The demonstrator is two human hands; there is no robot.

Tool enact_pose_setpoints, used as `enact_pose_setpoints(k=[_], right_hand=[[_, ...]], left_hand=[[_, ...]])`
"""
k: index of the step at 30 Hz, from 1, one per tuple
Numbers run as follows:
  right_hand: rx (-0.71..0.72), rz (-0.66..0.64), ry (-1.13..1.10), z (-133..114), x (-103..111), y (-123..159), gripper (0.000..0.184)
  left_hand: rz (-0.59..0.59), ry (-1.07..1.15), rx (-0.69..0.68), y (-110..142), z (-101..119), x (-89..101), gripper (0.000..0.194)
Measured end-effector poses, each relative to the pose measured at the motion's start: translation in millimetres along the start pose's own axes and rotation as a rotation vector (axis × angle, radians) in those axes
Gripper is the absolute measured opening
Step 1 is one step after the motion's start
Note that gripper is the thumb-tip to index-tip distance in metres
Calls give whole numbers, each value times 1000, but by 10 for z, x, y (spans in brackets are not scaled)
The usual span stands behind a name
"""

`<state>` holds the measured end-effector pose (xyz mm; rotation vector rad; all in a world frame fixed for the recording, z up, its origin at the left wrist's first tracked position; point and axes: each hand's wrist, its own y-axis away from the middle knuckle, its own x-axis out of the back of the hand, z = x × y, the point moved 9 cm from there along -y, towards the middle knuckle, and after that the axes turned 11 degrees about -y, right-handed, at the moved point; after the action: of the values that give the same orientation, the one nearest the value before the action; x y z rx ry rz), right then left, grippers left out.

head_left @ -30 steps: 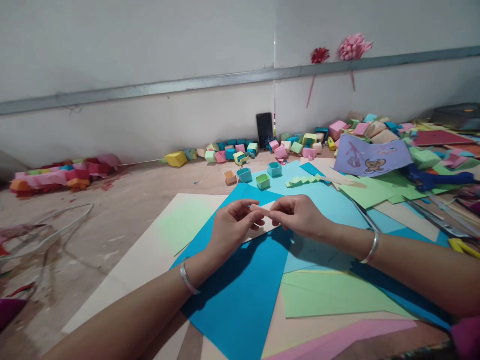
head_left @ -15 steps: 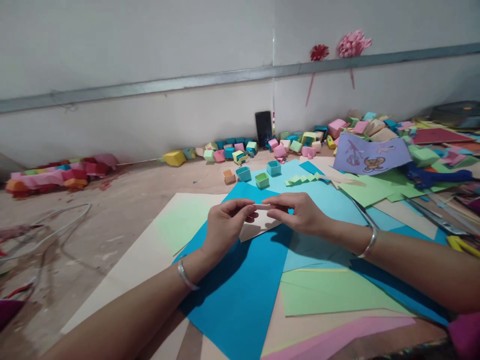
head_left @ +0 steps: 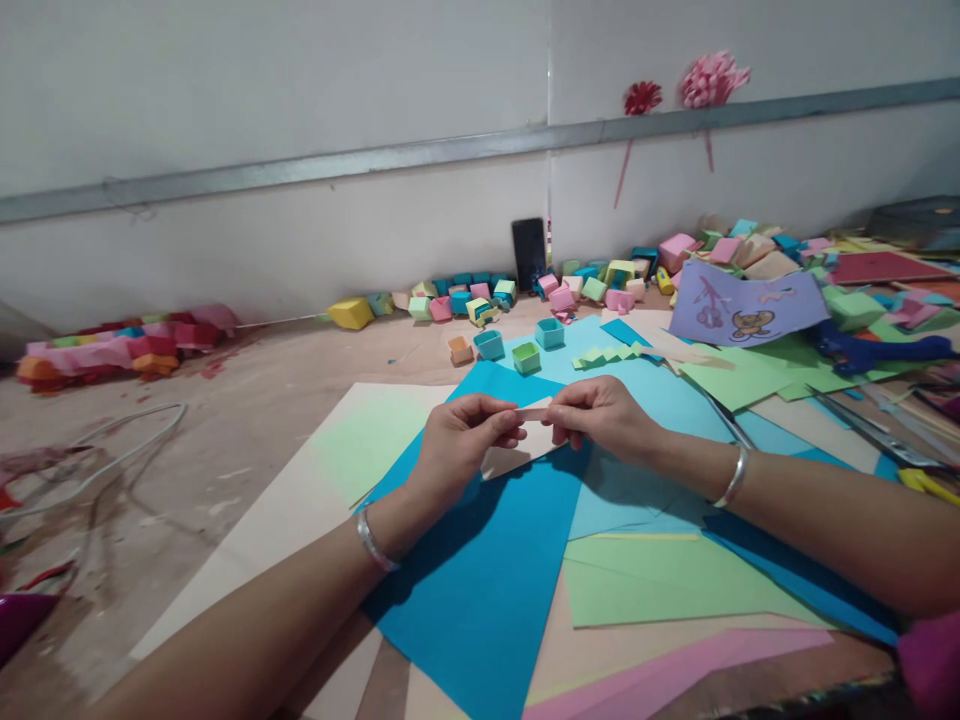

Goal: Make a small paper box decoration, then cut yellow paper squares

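Observation:
My left hand and my right hand meet above the middle of the table. Together they pinch the two ends of a small pale pink paper strip, thumbs and fingertips closed on it. Under the hands lies a large dark blue sheet, with a beige sheet showing just below the strip. A silver bangle sits on each wrist.
Green, light blue and pink sheets overlap on the right. Three small paper boxes stand beyond the hands, and a row of several more lines the wall. A dark phone leans there. Scissors lie at right, wire at left.
Both hands stay together on the strip, shifting slightly; the strip now shows more flat between the fingertips. The view has moved a little.

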<state>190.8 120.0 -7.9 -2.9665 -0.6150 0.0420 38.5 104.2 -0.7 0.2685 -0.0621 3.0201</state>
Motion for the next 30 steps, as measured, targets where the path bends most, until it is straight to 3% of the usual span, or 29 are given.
enact_pose_setpoints(k=[2,8,13,15,19,30], right_hand=[[52,-24,58,-56,-17,3,26],[406,-11,446,-406,-128,143,18],[482,-8,539,-434,-205,203,20],[480,-1,516,-425,-210,211,18],[485,83,492,-439,-151,231,13],[449,126,533,-418,-144,218,11]], left_hand=[[17,-31,-15,7,16,11,14],[22,-247,-189,76,142,-30,8],[51,-618,-550,226,421,-149,8],[81,-687,-600,261,463,-151,4],[142,-675,-526,243,426,-74,6],[109,-623,-357,212,334,-91,9]])
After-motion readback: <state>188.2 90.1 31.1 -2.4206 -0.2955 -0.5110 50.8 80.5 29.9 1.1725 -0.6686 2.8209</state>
